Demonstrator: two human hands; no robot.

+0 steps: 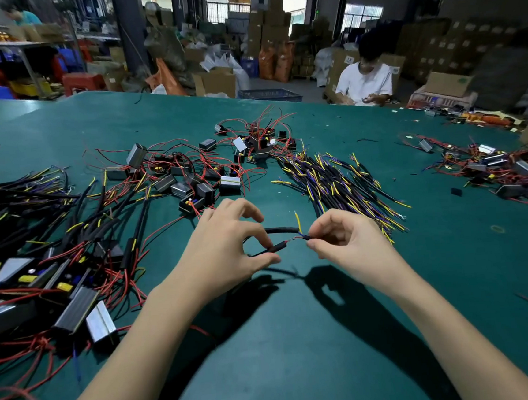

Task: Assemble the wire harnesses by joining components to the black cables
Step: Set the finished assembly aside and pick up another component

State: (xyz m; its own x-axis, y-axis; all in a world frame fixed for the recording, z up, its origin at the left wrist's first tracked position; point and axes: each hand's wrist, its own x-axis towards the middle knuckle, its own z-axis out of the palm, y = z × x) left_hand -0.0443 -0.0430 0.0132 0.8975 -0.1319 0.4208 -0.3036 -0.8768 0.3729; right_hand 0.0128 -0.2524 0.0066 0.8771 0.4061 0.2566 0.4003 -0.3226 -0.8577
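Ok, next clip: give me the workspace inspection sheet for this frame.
Surface: green table, wire offcuts scattered.
Job's things: black cable looped between both hands; short black sleeve near its stripped ends.
Clutter: finished harnesses pile at left; loose modules with red wires centre; bundle of black cables right of centre.
Grippers: left hand pinches the sleeve; right hand pinches the wire ends.
Cables: yellow wire sticks up from the held cable.
Surroundings: seated person in white shirt, stacked cardboard boxes.
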